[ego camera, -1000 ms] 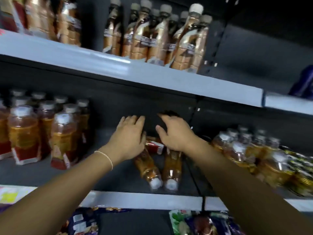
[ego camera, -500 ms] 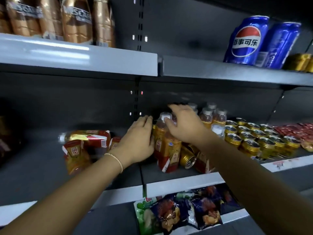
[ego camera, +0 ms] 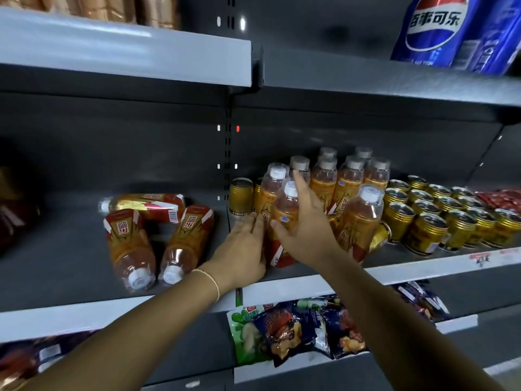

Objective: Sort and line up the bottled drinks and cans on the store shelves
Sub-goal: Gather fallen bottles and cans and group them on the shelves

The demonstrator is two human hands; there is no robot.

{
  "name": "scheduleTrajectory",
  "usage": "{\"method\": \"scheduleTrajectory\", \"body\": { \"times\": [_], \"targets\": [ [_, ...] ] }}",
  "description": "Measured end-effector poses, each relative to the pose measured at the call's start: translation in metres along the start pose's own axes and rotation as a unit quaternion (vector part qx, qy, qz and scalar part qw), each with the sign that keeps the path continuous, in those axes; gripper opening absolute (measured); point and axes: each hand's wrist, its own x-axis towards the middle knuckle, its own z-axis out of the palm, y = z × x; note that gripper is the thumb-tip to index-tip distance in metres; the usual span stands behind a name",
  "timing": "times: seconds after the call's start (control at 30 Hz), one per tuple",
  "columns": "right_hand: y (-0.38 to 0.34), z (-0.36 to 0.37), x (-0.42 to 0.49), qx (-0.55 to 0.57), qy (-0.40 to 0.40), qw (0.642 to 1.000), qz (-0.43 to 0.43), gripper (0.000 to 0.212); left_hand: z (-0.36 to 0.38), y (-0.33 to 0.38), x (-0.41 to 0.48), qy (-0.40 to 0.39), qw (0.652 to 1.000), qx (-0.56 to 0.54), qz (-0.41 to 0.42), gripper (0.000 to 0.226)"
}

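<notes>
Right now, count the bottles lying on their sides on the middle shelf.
3, all in the left bay: the back bottle lies crosswise, cap pointing left; left front bottle and right front bottle lie before it, caps facing forward. Another may hide behind the standing bottles.

- A grey metal middle shelf (ego camera: 394, 270) is split by an upright post.
- On its left section lie three clear plastic bottles with orange-and-red labels: a crosswise bottle (ego camera: 143, 204) at the back and two front-facing bottles (ego camera: 129, 249) before it, caps toward the shelf edge.
- Right of the post stands a bottle cluster (ego camera: 346, 187), with a lone gold metal can (ego camera: 240, 197) just left of it.
- Rows of gold cans (ego camera: 451, 218) stand right of the cluster, and a tipped can (ego camera: 379, 237) lies between them.
- The left hand (ego camera: 242, 249) touches the left side of the foremost bottle (ego camera: 284, 218); the right hand (ego camera: 304, 230) rests on its front.
- Blue soda cans (ego camera: 434, 26) sit on the upper shelf at right; printed foil snack bags (ego camera: 296, 331) lie on the shelf below.
</notes>
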Motion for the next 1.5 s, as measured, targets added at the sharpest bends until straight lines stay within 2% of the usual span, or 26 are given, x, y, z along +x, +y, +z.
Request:
{"method": "scheduleTrajectory", "body": {
  "times": [0.13,0.27,0.4,0.47,0.57,0.67,0.83,1.0,1.1,1.2,1.37,1.5],
  "targets": [
    [0.009,0.016,-0.009,0.076,0.046,0.995,0.054,0.11,0.016,-0.002,0.0,-0.02,1.0,-0.011,-0.003,0.088],
    [0.023,0.023,-0.011,0.114,0.041,0.987,0.109,0.085,0.026,-0.004,-0.001,-0.026,0.999,-0.041,-0.001,0.086],
    [0.029,0.02,-0.007,0.13,0.05,0.98,0.139,0.076,0.032,0.005,0.004,0.013,0.984,-0.176,-0.018,0.075],
    [0.025,0.019,-0.005,0.141,0.064,0.976,0.151,0.069,0.034,0.013,0.007,0.041,0.967,-0.25,-0.026,0.079],
    [0.014,0.015,-0.003,0.136,0.087,0.976,0.148,0.059,0.033,0.017,0.008,0.077,0.943,-0.324,-0.022,0.082],
    [-0.002,0.009,-0.001,0.139,0.096,0.977,0.127,0.06,0.023,0.011,0.004,0.1,0.927,-0.361,-0.019,0.077],
    [-0.043,0.008,0.013,0.138,0.07,0.983,0.096,0.041,-0.012,-0.009,-0.009,0.096,0.905,-0.409,-0.063,0.067],
    [-0.085,0.03,0.034,0.213,0.014,0.972,0.102,0.068,-0.05,-0.047,-0.035,0.108,0.91,-0.393,-0.08,0.047],
    [-0.113,0.049,0.046,0.236,-0.028,0.967,0.09,0.073,-0.073,-0.076,-0.054,0.102,0.903,-0.406,-0.099,0.047],
    [-0.147,0.069,0.057,0.266,-0.064,0.957,0.095,0.068,-0.095,-0.109,-0.077,0.089,0.877,-0.456,-0.125,0.049],
    [-0.214,0.103,0.064,0.328,-0.125,0.93,0.11,0.057,-0.121,-0.166,-0.13,0.06,0.784,-0.601,-0.139,0.051],
    [-0.269,0.138,0.062,0.353,-0.179,0.914,0.089,0.052,-0.135,-0.208,-0.174,0.094,0.76,-0.625,-0.149,0.052]
  ]
}}
